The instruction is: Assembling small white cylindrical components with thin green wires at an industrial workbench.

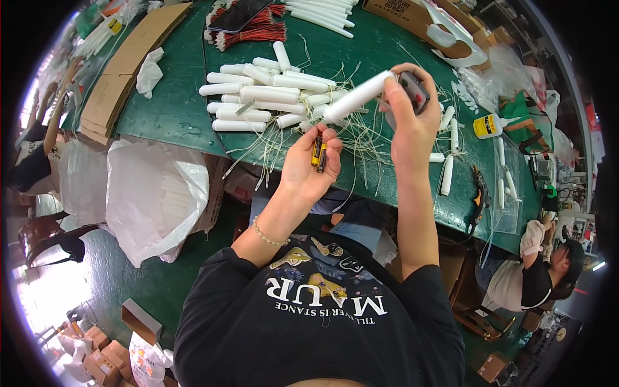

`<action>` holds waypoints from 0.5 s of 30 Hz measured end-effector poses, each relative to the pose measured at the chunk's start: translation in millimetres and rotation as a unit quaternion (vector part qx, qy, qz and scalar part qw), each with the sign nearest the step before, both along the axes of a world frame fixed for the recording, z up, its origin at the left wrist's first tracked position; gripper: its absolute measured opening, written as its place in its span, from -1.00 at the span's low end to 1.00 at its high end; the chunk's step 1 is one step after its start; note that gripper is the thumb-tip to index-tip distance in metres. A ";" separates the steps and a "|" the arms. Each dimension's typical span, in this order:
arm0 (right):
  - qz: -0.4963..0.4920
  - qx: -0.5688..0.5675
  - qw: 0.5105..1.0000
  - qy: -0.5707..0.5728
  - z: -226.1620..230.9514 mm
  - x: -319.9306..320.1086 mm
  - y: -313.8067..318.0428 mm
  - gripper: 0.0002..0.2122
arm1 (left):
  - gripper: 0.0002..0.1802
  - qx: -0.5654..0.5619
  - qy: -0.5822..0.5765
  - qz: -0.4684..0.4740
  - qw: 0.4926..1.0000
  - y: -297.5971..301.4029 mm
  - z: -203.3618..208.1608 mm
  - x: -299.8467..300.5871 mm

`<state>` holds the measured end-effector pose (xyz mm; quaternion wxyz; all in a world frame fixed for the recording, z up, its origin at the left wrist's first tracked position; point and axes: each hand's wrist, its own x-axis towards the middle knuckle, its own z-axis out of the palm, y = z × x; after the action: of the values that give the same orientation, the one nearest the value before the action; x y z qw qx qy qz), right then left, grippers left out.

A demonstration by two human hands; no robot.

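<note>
Two black-and-yellow cylindrical batteries (pixel 319 153) lie in the upturned palm of my left hand (pixel 306 164), whose fingers curl over them. Its fingertips are close to the lower end of a white tube (pixel 358 99); whether they touch it I cannot tell. The tube slants up to my right hand (pixel 412 119), which grips its upper end. Also in that hand is a dark grey box-shaped device (pixel 414 94) with a red spot, partly covered by the fingers. Behind and left of my hands lies a pile of white tubes (pixel 269 95) with thin pale wires trailing toward me.
Red wire bundles (pixel 258 33) and a dark phone (pixel 240 14) lie at the far left. On the right are a yellow glue bottle (pixel 488 126), an orange-and-black hand tool (pixel 478 197) and a clear tray (pixel 508 209). A white plastic bag (pixel 138 213) stands left; other people sit at both sides.
</note>
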<state>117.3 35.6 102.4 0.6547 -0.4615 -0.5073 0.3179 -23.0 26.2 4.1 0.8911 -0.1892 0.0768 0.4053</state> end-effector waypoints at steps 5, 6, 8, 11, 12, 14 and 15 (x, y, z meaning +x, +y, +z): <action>0.050 -0.051 0.997 -0.030 -24.0 2.4 33.2 -0.78 | -0.84 0.066 -0.016 -0.009 0.998 1.8 -1.7 0.2; 0.038 -0.042 0.991 -0.123 -32.6 5.5 38.6 -0.76 | -0.86 0.064 0.003 -0.013 0.998 1.6 -1.9 1.0; -0.010 -0.037 0.981 -0.192 -38.4 12.1 33.7 -0.77 | -0.86 0.078 0.005 -0.013 0.997 0.7 -6.4 1.0; -0.103 -0.018 0.958 -0.265 -38.5 30.9 6.9 -0.78 | -0.85 0.098 0.018 -0.008 0.995 1.2 -9.1 0.2; -0.116 -0.055 0.954 -0.270 -31.8 36.9 -7.3 -0.78 | -0.84 0.101 0.025 -0.007 0.995 -0.1 -9.4 -1.0; -0.158 -0.109 0.946 -0.261 -29.4 61.4 -35.8 -0.77 | -0.83 0.106 0.028 -0.011 0.994 -0.8 -9.3 -0.3; -0.168 -0.149 0.944 -0.243 -27.8 73.9 -50.3 -0.77 | -0.82 0.113 0.037 -0.012 0.993 -1.0 -9.4 -0.4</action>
<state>191.2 -14.7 74.6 0.4792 -0.6953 -0.5131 0.1536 -23.4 25.2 -5.4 0.9082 -0.0711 0.0652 0.4072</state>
